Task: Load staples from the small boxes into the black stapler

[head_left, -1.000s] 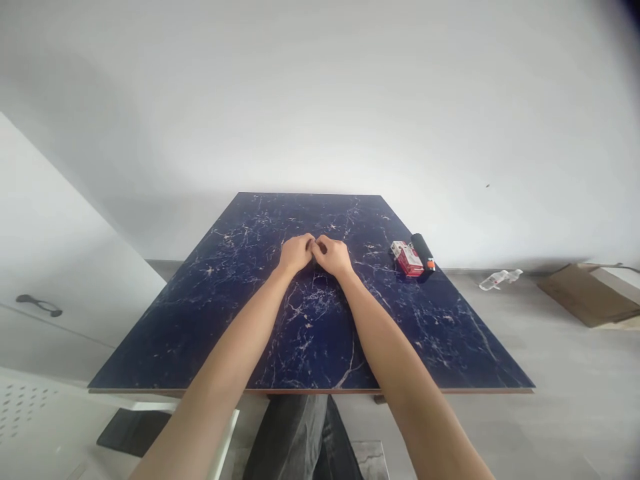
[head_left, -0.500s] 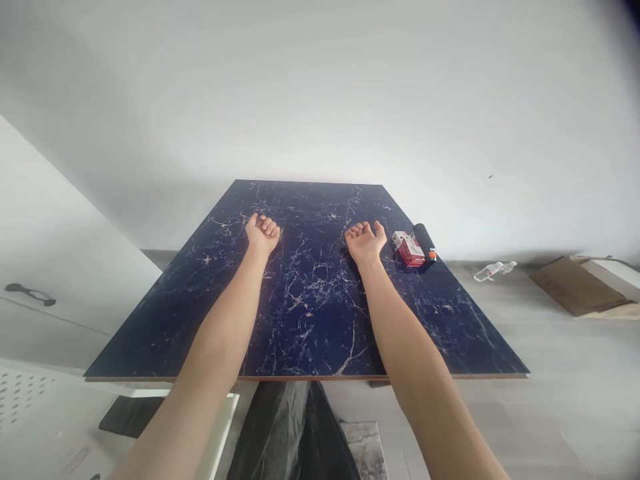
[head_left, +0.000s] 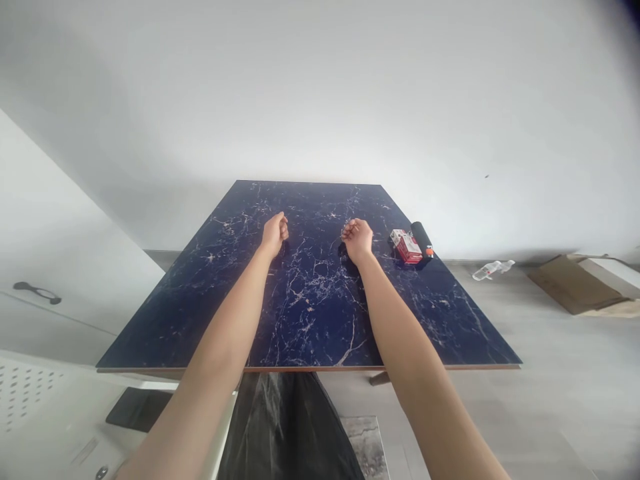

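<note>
The left hand [head_left: 275, 235] is hanging over the table [head_left: 310, 323], its fingers bunched in a fist; the right hand [head_left: 358, 240] is matching it, fingers folded toward the palm. I'm seeing nothing held, though the fists could be hiding something small. To the right, the red-and-white box [head_left: 407, 247] is sitting just beside a black cylinder [head_left: 422, 238] near the table's right edge, likely so they aren't crowding the 2 hands. Room is lying between the fists; the near edge is running beneath both forearms [head_left: 227, 327].
</note>
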